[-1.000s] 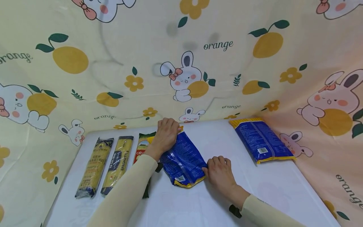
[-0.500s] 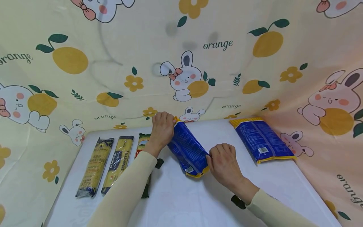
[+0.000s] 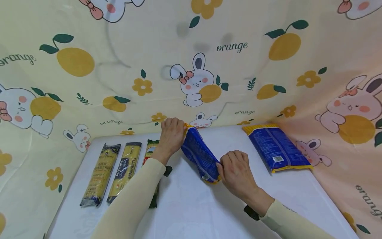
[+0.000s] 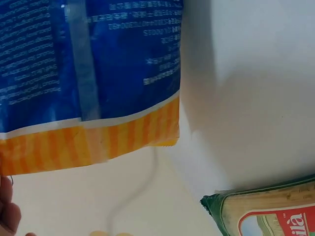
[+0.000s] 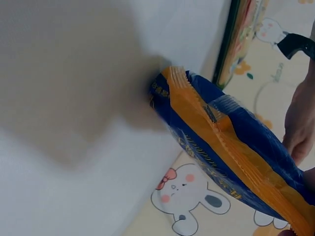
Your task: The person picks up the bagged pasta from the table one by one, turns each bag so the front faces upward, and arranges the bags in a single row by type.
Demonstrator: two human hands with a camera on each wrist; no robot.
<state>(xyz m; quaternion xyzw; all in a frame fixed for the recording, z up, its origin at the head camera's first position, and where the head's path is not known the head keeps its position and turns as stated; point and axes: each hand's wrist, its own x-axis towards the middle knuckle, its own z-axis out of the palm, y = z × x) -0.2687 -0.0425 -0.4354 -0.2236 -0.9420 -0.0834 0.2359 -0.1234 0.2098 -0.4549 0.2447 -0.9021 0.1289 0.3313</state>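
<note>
A blue plastic food bag (image 3: 199,152) with orange-yellow ends is held tilted up on its side above the white table (image 3: 191,215). My left hand (image 3: 172,136) grips its far end by the corner. At the near right corner, my right hand (image 3: 237,171) pinches the bag between thumb and fingers. Small white print and a pale seam run over the bag's back (image 4: 128,64) in the left wrist view. The crimped orange end seal (image 5: 231,142) faces the right wrist camera. Partly behind my left forearm lies a green-and-red spaghetti pack (image 3: 151,149).
Two clear-and-blue spaghetti packs, one at the far left (image 3: 99,176) and one beside it (image 3: 126,167), lie side by side. A second blue bag (image 3: 277,149) lies flat at the back right. A rabbit-and-orange printed cloth (image 3: 143,109) hangs behind the table.
Both hands have lifted the blue bag and turned it from facing up to more edge-on. My right hand rose and moved slightly right; my left hand went a little up and left.
</note>
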